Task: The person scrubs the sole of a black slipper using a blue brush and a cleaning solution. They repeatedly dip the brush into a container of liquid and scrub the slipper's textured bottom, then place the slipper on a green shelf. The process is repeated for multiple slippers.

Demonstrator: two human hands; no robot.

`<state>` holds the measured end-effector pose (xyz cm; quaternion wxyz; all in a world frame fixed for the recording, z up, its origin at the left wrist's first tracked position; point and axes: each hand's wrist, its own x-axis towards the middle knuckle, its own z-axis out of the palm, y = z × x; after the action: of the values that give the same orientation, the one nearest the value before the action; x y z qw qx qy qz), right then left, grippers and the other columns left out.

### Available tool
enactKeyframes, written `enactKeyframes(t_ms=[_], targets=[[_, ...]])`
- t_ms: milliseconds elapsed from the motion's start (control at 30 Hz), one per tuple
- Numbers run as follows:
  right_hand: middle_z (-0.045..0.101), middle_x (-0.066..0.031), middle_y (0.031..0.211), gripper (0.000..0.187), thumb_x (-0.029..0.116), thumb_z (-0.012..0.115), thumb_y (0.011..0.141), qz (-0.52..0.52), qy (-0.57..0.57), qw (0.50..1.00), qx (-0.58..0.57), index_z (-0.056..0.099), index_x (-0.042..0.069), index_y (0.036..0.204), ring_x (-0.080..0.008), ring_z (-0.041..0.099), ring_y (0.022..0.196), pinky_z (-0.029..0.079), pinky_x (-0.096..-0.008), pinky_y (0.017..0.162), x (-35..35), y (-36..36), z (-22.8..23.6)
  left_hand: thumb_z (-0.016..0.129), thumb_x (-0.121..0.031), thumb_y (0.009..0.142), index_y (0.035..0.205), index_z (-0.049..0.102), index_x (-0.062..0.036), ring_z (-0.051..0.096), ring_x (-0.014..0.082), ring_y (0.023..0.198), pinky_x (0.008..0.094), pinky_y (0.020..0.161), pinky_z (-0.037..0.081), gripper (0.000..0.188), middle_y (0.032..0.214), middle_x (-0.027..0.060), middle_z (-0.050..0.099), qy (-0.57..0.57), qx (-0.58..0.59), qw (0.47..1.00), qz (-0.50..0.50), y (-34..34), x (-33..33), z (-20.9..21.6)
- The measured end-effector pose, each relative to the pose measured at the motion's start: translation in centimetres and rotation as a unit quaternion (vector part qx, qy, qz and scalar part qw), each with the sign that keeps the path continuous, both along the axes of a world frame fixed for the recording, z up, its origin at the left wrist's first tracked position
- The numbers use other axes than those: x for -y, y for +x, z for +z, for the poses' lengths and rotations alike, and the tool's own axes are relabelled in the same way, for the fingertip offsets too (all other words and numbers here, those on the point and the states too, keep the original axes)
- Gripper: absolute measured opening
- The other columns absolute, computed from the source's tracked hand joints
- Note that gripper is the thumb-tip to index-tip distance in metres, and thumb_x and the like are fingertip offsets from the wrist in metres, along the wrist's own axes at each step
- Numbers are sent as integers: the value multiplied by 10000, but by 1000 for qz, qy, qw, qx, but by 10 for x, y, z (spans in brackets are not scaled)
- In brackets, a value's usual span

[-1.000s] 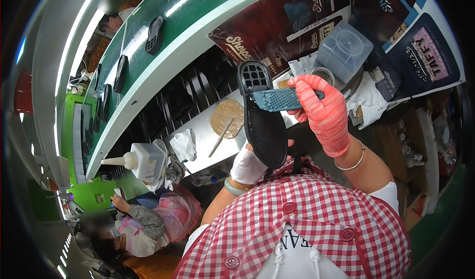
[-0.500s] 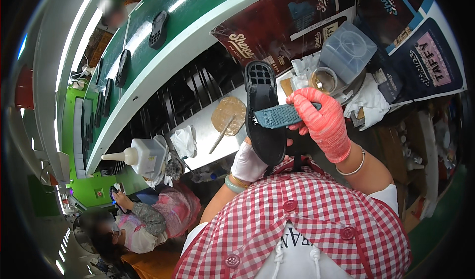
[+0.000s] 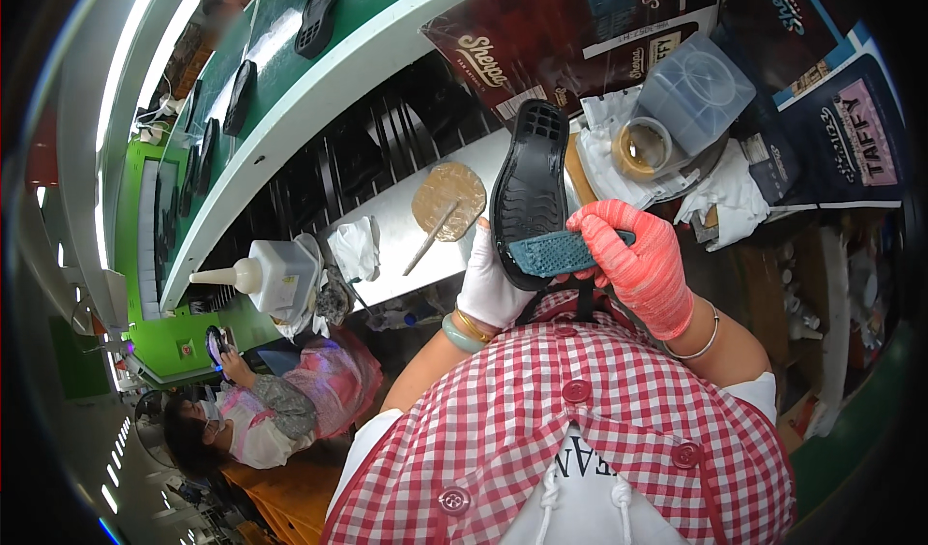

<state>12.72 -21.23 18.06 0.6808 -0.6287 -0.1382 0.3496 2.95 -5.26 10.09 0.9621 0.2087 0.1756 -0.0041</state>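
Long black moulded sole: raised in front of the wearer's torso, its long axis running away from the body, the end with square recesses farthest off
White-gloved left hand: clasped on the sole's left edge at the nearer end, the closer of the two to it, its fingers partly hidden
Coral-pink knit-gloved right hand: just beside the sole's right edge, thumb and fingers closed on a flat blue-teal bar with a textured, brush-like face
Crossing: the bar reaches leftward from the right hand over the sole's near end, almost square to its long axis; whether the faces touch cannot be told; the two hands are apart, with the sole between them
Round clear cup of amber liquid: beyond the right hand, beside a translucent plastic box
Round brown pad: left of the sole, on a white bench, under a thin stick
Nozzled white plastic bottle: farther left, near a seated co-worker in a pink apron
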Motion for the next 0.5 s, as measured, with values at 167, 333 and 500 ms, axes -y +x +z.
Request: enactKeyframes(t_ms=[167,333,500], targets=[[645,-65,809,223,162,549,914,75,3,997,22,633,-25,1001,-80,611,672,497,-209,585,2,5,-4,257,-549,952,1324,414,-131,565,262,1064,399,857,494,581,1260,108,521,26,-59,998,29,5,5,10],[651,-65,833,272,230,533,928,179,-58,982,-13,617,-8,1030,-61,602,640,476,-192,541,-7,23,9,272,-594,932,1275,480,-104,599,256,919,409,688,495,633,1144,117,593,51,-59,995,-56,-1,-10,-1],[625,-38,748,291,262,599,882,227,-95,969,-22,621,6,1019,-59,547,513,429,-186,479,-24,37,12,316,-554,935,1218,498,-118,616,276,720,389,497,475,551,1023,131,625,-16,-69,989,-128,4,-18,-2]])
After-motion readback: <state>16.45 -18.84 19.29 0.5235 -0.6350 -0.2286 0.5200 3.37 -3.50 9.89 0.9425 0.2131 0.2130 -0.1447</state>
